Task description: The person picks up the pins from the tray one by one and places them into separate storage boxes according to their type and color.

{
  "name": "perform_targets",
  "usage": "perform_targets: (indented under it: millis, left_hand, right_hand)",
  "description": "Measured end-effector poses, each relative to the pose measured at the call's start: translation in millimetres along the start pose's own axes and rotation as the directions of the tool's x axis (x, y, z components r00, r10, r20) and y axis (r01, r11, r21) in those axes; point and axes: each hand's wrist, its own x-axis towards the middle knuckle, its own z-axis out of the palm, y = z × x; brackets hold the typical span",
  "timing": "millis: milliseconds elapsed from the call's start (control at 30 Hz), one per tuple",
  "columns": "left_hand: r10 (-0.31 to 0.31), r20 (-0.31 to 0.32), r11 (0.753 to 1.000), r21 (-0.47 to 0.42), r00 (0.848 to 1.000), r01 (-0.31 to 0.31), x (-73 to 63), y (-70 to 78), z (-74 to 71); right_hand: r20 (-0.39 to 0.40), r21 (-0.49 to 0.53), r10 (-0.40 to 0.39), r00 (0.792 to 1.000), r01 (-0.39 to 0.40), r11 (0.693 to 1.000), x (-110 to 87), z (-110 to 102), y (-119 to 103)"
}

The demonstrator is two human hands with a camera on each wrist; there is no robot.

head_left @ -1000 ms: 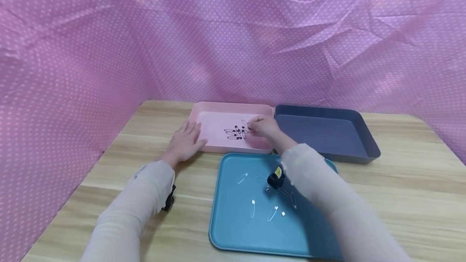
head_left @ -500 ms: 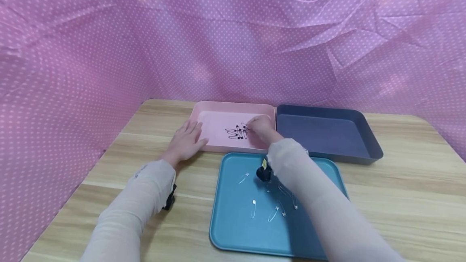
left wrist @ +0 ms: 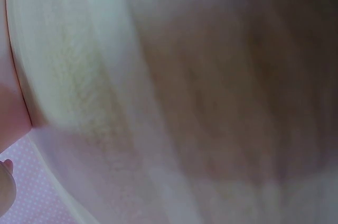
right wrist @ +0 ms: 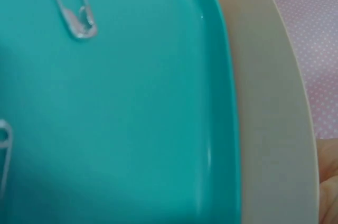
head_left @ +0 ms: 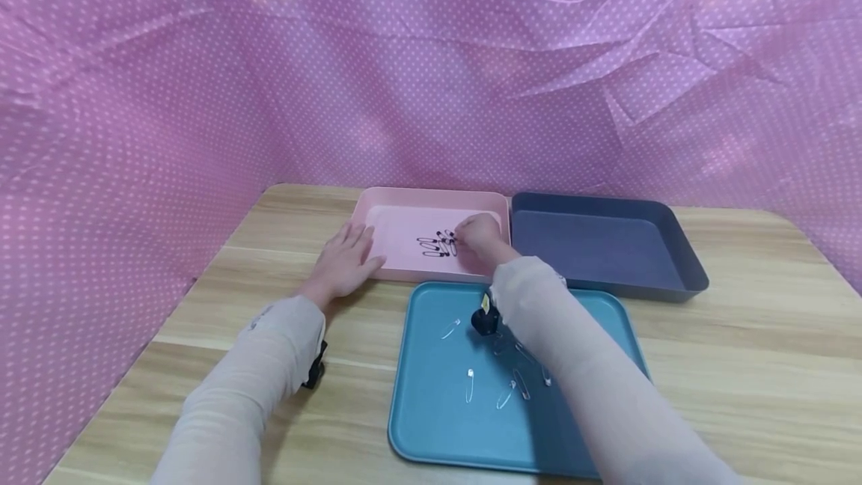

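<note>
Black safety pins (head_left: 434, 245) lie bunched together on the floor of the pink tray (head_left: 397, 219), right of its middle, and my right hand (head_left: 480, 236) reaches in over the tray's right part, fingers curled, tips at the right edge of the bunch; they look too small for me to make out, so I cannot tell whether they pinch a pin. My left hand (head_left: 345, 259) lies relaxed and released, fingers spread at the left rim of that tray, thumb at its near edge. Silver safety pins (right wrist: 80, 27) lie scattered on the teal tray (head_left: 431, 429) nearer to me, partly beneath my right sleeve (head_left: 539, 305). Just right of the pink tray stands a dark blue tray (head_left: 592, 242), all three on a wooden table (head_left: 761, 335) before a dotted pink curtain (head_left: 431, 81)
</note>
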Motion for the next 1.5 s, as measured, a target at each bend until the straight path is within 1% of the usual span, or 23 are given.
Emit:
perform_targets:
  millis: [167, 267, 400, 500, 533, 633, 733, 767, 867, 967, 1067, 1300, 1500]
  left_hand:
    - [0.006, -0.002, 1.000, 0.002, 1.000, -0.006, 0.0, 1.5, 0.5]
    - [0.011, -0.002, 1.000, 0.003, 1.000, -0.011, 0.1, 1.7, 0.4]
    - [0.012, -0.003, 1.000, -0.006, 1.000, -0.012, 0.3, 1.3, -0.5]
    - [0.011, 0.002, 1.000, -0.011, 1.000, -0.011, 0.4, 0.8, -0.8]
    - [0.005, 0.003, 1.000, -0.012, 1.000, -0.005, 0.5, 1.1, -1.2]
    - [-0.010, 0.012, 1.000, -0.020, 1.000, 0.010, 0.2, 1.8, -1.9]
    - [-0.019, 0.018, 0.999, -0.030, 1.000, 0.020, -1.0, 2.6, -2.2]
    - [-0.017, 0.020, 0.999, -0.031, 1.000, 0.018, -1.4, 2.7, -2.3]
    - [-0.011, 0.019, 1.000, -0.028, 1.000, 0.011, -2.4, 3.0, -2.3]
    - [0.002, 0.011, 1.000, -0.021, 1.000, -0.001, -2.8, 3.6, -2.5]
    - [0.009, 0.002, 1.000, -0.021, 1.000, -0.009, -3.2, 2.5, -2.5]
    - [0.016, -0.008, 1.000, -0.006, 1.000, -0.016, -3.4, -2.0, -3.0]
    - [0.012, -0.004, 1.000, -0.020, 1.000, -0.012, -4.9, 2.1, -4.1]
  right_hand:
    - [0.015, 0.070, -0.007, 1.000, 0.006, 0.998, -5.2, -5, 1]
    - [0.015, 0.063, -0.049, 0.999, 0.048, 0.997, -9.5, -8, 2]
    - [0.016, 0.054, -0.077, 0.997, 0.076, 0.996, -13.6, -10, 0]
    - [0.057, 0.155, -0.128, 0.990, 0.118, 0.981, -18.0, -13, 2]
    - [0.073, 0.220, -0.181, 0.981, 0.161, 0.962, -9.2, -13, 8]
    - [0.112, 0.292, -0.212, 0.971, 0.172, 0.941, -4.4, -16, 13]
    - [0.104, 0.270, -0.177, 0.979, 0.144, 0.952, -6.9, -20, 11]
    - [0.096, 0.230, -0.134, 0.986, 0.109, 0.967, -19.3, -25, 4]
    - [0.102, 0.221, -0.130, 0.986, 0.105, 0.970, -38.6, -36, -2]
    - [0.110, 0.221, -0.122, 0.986, 0.095, 0.971, -48.3, -47, -1]
    - [0.103, 0.208, -0.117, 0.988, 0.094, 0.974, -54.1, -55, 0]
    - [0.091, 0.172, -0.145, 0.985, 0.128, 0.977, -69.6, -77, 6]
    - [0.055, 0.122, -0.126, 0.990, 0.119, 0.985, -78.4, -97, 19]
